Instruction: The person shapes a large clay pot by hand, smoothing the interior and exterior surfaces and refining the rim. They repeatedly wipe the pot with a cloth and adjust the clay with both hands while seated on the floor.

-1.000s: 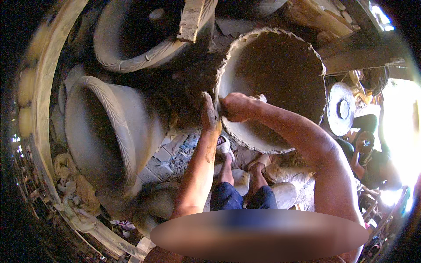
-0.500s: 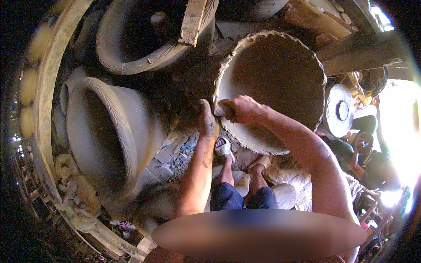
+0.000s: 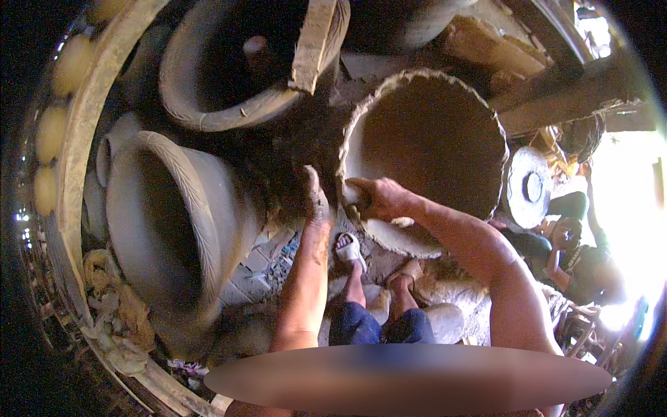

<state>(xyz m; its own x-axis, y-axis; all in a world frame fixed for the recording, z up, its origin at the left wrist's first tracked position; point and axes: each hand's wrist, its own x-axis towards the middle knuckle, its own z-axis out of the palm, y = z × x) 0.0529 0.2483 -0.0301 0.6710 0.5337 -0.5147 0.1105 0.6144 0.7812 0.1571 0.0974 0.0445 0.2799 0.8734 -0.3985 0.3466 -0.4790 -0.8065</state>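
A large unfired clay pot (image 3: 438,132) with a ragged, uneven rim stands in front of me, its wide mouth facing up. Inside its near-left wall, my right hand (image 3: 390,199) is closed around a rounded, dull brown tool (image 3: 358,192), whose exact kind I cannot make out. The tool lies at or very near the inner surface. My left hand (image 3: 318,201), smeared with wet clay, is upright just outside the same wall, fingers stretched and holding nothing. A narrow gap shows between it and the pot.
Two big clay pots with rope-patterned rims stand left (image 3: 194,208) and far left (image 3: 208,119). A wooden beam (image 3: 314,48) juts over the far one. A round whitish disc (image 3: 529,186) and a seated person (image 3: 580,257) are at right. Rubble (image 3: 274,257) lies near my feet.
My left hand has drawn back leftward from the pot's rim. My right hand, with the tool, sits slightly lower along the inner wall. The whole view has shifted a little.
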